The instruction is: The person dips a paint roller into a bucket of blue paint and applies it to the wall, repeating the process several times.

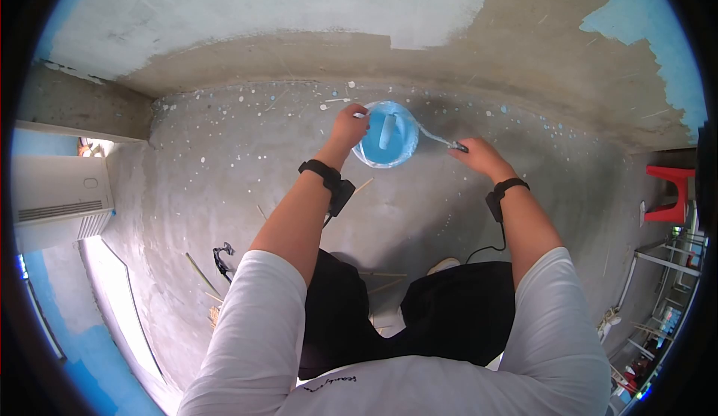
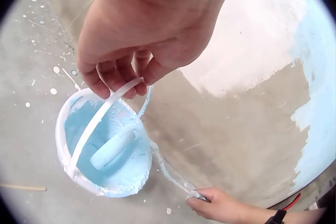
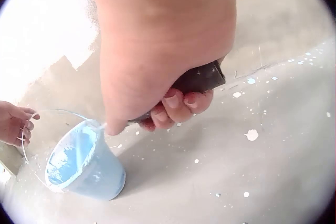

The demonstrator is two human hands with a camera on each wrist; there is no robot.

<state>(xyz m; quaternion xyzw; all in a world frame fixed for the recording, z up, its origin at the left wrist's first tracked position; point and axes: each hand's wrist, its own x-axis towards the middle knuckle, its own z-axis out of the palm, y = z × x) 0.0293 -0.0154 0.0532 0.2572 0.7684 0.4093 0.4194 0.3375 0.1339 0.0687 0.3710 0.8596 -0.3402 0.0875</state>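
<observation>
A bucket [image 1: 410, 141] of light blue paint stands on the floor, tilted in the right wrist view [image 3: 107, 174]. My left hand [image 1: 350, 126] pinches its white handle [image 2: 94, 121] between thumb and fingers, above the rim. The paint roller [image 1: 387, 132] lies inside the bucket, its head coated in blue [image 2: 113, 148]. From it a paint-covered rod [image 2: 167, 172] passes over the rim to the right. My right hand [image 1: 481, 157] grips the roller's dark handle [image 3: 199, 78], fingers curled round it.
Behind the bucket rises a wall [image 1: 299, 53], partly white, bare and blue. Paint drops dot the floor [image 1: 247, 154]. A red stool [image 1: 669, 194] stands at the right, near a metal rack [image 1: 666, 262]. Thin sticks [image 1: 200, 274] and a black object [image 1: 222, 259] lie at lower left.
</observation>
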